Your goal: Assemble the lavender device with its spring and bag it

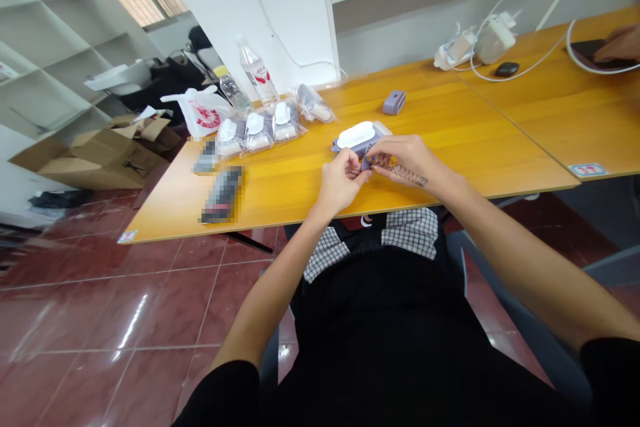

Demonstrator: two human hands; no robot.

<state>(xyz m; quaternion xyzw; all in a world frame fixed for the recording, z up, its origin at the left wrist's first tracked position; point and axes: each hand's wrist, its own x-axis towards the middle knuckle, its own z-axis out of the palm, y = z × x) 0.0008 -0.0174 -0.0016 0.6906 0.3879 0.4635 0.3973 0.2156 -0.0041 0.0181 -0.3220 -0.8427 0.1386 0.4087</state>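
My left hand (341, 180) and my right hand (406, 157) meet over the near edge of the wooden table (450, 133). Both are closed, pinching a small grey-purple part (369, 161) between their fingertips. A metal coil spring (409, 175) sticks out to the right from that part, under my right hand. Just behind the hands lies a white brush-like piece on a grey-purple base (357, 135).
Several clear bags of white and grey parts (260, 130) lie at the table's left, with two plastic bottles (257, 73) behind. A loose grey-purple piece (394, 102) sits further back. Chargers and cables (480, 43) lie at the back right, near another person's hand (620, 43). Cardboard boxes (100, 153) stand on the floor.
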